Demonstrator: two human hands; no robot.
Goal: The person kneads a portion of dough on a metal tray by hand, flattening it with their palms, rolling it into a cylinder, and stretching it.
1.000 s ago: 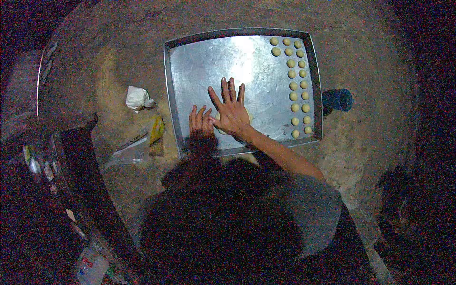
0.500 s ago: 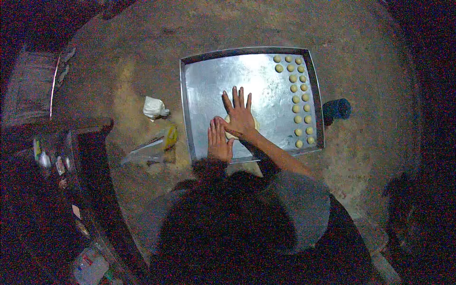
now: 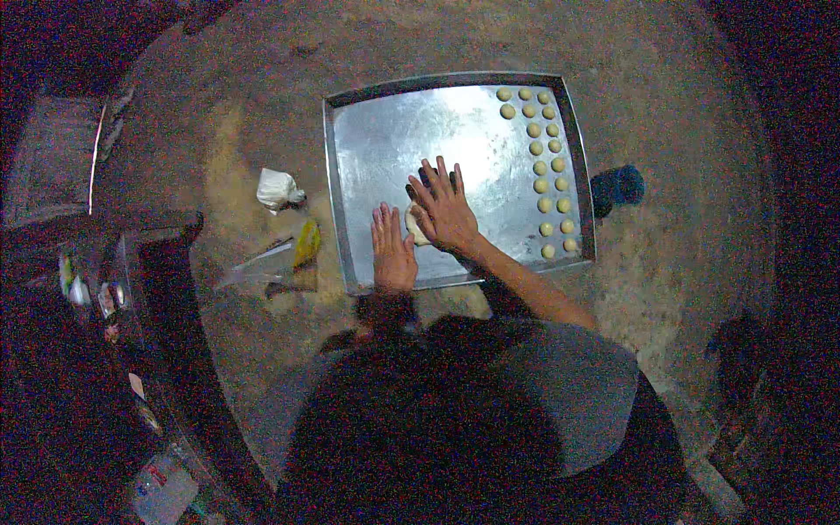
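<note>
A large metal tray (image 3: pixel 376 149) lies on the floor in front of me. Near its front edge is a pale piece of dough (image 3: pixel 416 229), mostly covered by my right hand (image 3: pixel 449 214). That hand is open, its fingers spread and pointing away from me over the dough. My left hand (image 3: pixel 394 258) is flat beside the dough on its left, fingers stretched out, holding nothing. Small round dough balls (image 3: pixel 541 185) stand in rows along the tray's right side, several in each row.
Left of the tray are a white bundled bag (image 3: pixel 278 190) and a clear plastic bag with a yellow part (image 3: pixel 306 243). A dark blue cylindrical object (image 3: pixel 619 184) is just right of the tray. A whitish container (image 3: pixel 166 488) shows at the lower left.
My left hand has moved slightly left, away from the right one, and the two no longer overlap. The right hand's fingers have lifted a little. The tray appears slightly higher in view.
</note>
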